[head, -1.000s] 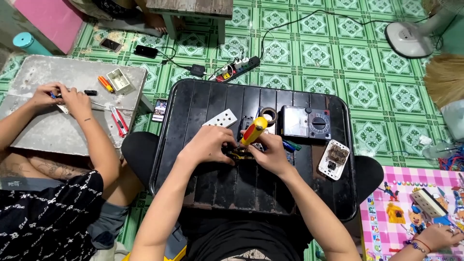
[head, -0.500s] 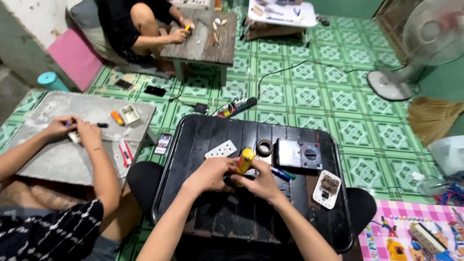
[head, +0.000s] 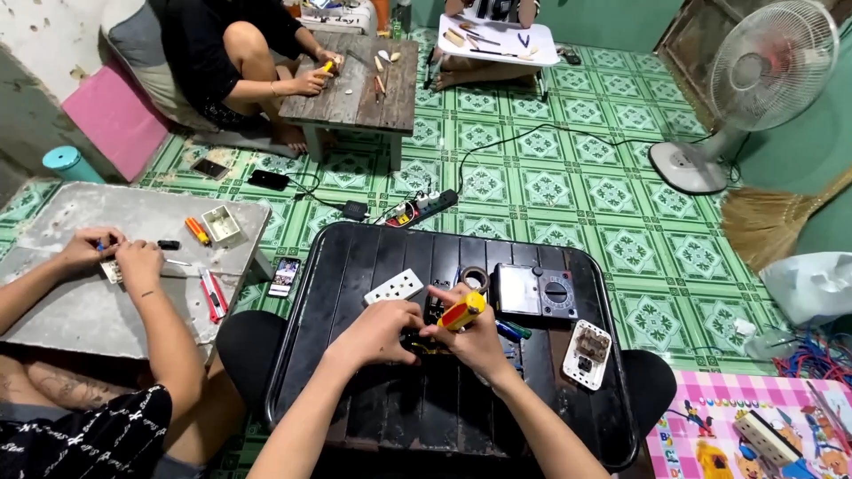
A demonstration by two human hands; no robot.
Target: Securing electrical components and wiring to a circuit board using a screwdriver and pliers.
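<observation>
**Both hands closed over a small part at the middle of the black surface**

My right hand (head: 475,341) has its grip pressed together around a yellow screwdriver with a red tip (head: 463,311), which tilts up and away from me. My left hand (head: 380,330) sits just beside it, fingers curled down on a small dark part (head: 417,341) that lies between the two hands; the hands hide most of it, so I cannot tell what it is.

All this rests on the black slatted surface (head: 373,417) in front of me. Just beyond my left hand lies a white socket plate (head: 394,286). Beyond the screwdriver is a roll of tape (head: 474,278), and to its right a grey multimeter (head: 535,290). A white switch body with its back open (head: 587,354) lies near the right edge.

To my left, another person's hands (head: 115,255) work on a small piece at a grey surface (head: 80,310), with a red cutter (head: 212,295) near them. A phone (head: 284,276) lies on the green tiled floor (head: 568,195) between the two surfaces. Farther off a third person sits at a wooden surface (head: 359,89), and a white fan (head: 754,80) stands at the right.
</observation>
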